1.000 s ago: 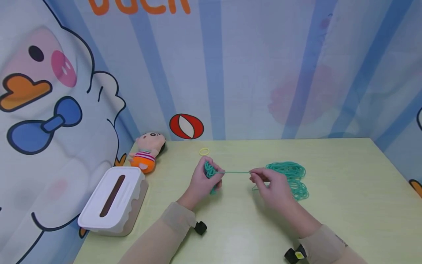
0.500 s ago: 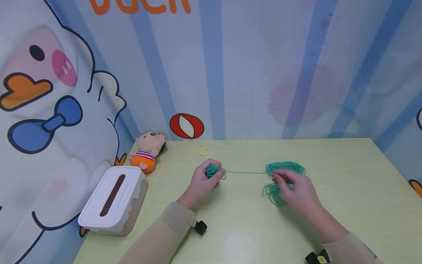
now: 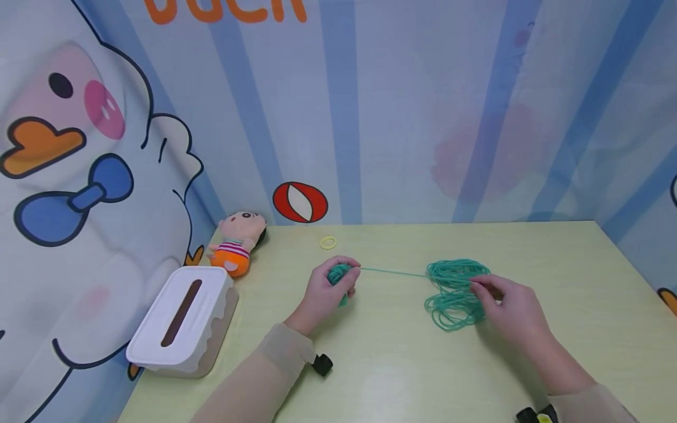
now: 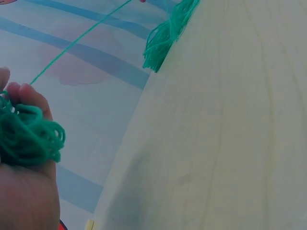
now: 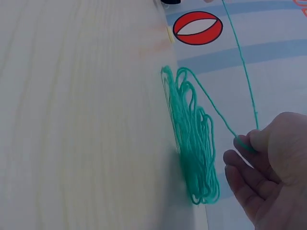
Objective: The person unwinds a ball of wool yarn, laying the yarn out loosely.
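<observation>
My left hand (image 3: pixel 329 288) grips a small wound bundle of green yarn (image 3: pixel 338 273), its loops bulging past the palm in the left wrist view. From it a single strand (image 3: pixel 394 271) runs taut to my right hand (image 3: pixel 515 305), where thumb and forefinger pinch it. A loose looped pile of green yarn (image 3: pixel 455 302) lies on the table beneath that strand, just left of the right hand. In the right wrist view, the strand bends at the pinching fingertips (image 5: pixel 259 139) and leads back down to the pile (image 5: pixel 194 148).
On the light wooden table (image 3: pixel 391 364) a white-lidded tissue box (image 3: pixel 180 317) stands at the left. Behind it sits a plush doll (image 3: pixel 235 244) in orange shorts. A yellow ring (image 3: pixel 328 242) lies beyond the left hand. A printed blue curtain (image 3: pixel 402 117) hangs along the back edge.
My right hand has moved steadily right, drawing out a longer stretch of yarn and uncovering the pile. The left hand stays nearly in place, still holding the bundle.
</observation>
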A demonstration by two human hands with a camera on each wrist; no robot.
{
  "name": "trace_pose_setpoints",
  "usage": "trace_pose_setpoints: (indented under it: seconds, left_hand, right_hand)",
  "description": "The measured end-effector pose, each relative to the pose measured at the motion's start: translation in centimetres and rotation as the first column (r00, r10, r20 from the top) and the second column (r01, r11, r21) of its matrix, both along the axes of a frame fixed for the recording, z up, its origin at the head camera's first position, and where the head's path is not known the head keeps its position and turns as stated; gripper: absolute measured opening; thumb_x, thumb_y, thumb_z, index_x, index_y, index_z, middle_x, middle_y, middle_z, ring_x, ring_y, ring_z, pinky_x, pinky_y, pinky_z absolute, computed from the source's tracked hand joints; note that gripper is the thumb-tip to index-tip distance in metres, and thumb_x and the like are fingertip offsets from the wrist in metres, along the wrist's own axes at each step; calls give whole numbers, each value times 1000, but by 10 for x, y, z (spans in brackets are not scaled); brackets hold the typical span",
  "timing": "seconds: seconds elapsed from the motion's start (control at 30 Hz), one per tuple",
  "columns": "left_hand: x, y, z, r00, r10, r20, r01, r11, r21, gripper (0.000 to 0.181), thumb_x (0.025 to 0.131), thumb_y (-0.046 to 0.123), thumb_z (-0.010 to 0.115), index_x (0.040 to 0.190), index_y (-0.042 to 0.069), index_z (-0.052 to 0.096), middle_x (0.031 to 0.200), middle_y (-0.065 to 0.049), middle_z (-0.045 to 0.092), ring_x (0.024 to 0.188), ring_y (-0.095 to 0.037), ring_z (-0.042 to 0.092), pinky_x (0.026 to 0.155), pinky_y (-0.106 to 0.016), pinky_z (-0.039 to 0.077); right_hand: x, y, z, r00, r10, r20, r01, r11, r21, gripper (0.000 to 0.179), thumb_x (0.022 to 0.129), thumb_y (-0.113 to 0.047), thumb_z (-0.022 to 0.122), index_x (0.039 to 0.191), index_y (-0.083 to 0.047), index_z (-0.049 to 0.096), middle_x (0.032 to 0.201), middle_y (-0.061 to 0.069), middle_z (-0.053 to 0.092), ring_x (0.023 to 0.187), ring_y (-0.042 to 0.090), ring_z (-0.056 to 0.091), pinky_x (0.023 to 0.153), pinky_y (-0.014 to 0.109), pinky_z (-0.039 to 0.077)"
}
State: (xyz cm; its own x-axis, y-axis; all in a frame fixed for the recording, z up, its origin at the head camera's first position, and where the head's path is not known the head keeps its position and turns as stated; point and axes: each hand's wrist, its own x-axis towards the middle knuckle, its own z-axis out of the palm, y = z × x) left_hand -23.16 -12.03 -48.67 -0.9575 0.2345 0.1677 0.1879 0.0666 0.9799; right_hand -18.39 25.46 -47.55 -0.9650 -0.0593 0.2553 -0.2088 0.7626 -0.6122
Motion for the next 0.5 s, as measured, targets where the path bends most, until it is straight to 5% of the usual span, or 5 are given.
trace_pose_setpoints:
  seconds: [0.17,0.3,0.5]
  left_hand:
    - [-1,0,-3,999,38,12,-38,999,-10,28,111,28,68,121,1,69,83,-4,65,67,-16,64,67,-25,61]
    - [-1,0,-4,999,31,25,-32,999,4,23,111,28,68,120,7,68,83,-4,63,64,-16,60,62,-25,57]
    - [2,3,0,999,-42,6,42,999,19,21,112,24,67,126,9,61,90,-5,59,66,-18,55,62,-26,52]
  right_hand:
    - [-3,10,-3,999,-22,45,18,996,92,24,109,-19,69,124,-3,80,109,15,83,92,28,75,73,39,59]
    - [-6,10,-5,995,-6,104,-12,985,175,21,105,-16,72,118,-2,82,109,19,80,88,28,71,73,45,58]
    - [-4,-17,4,999,12,48,-21,984,177,25,100,-16,76,121,-3,80,123,28,70,113,51,64,94,66,54]
